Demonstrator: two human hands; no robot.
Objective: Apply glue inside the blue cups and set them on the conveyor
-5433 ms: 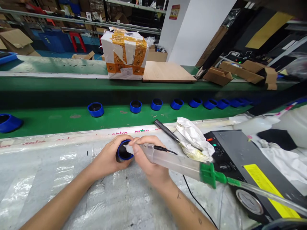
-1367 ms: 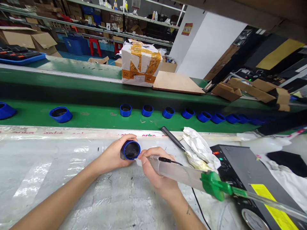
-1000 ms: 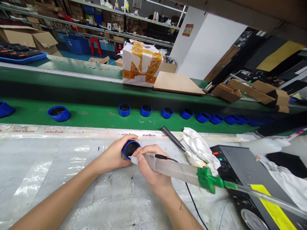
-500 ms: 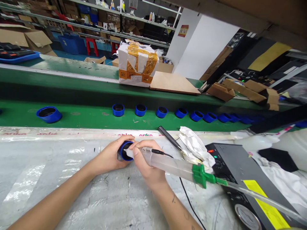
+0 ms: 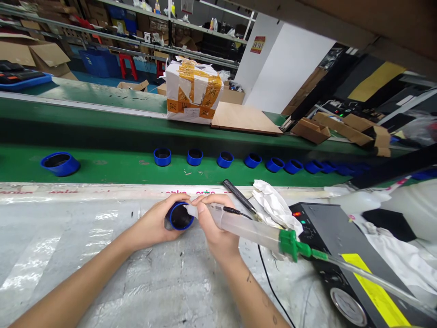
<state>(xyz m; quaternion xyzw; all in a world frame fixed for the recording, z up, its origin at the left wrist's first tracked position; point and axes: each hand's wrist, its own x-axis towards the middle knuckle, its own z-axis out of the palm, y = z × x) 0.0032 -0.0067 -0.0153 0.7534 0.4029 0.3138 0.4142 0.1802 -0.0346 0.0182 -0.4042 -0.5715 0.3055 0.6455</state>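
Note:
My left hand is wrapped round a blue ring-shaped cup with a dark inside, its opening tilted toward me. In my right hand is a clear dispensing syringe, gripped like a pen. Its whitish tip is at the cup's upper right rim; whether it touches cannot be made out. A green adapter caps the syringe's back end and joins a clear air hose. A black cable with a plug runs along the barrel.
Several blue cups stand in a row on the green conveyor belt. To the right are a grey dispenser box with a gauge, crumpled white tissue and a black-handled tool. A taped carton sits behind the belt.
My right hand has drawn the syringe slightly right, its tip moving from inside the cup to the rim. More of the cup's dark inside shows. The belt's cups have shifted left in view.

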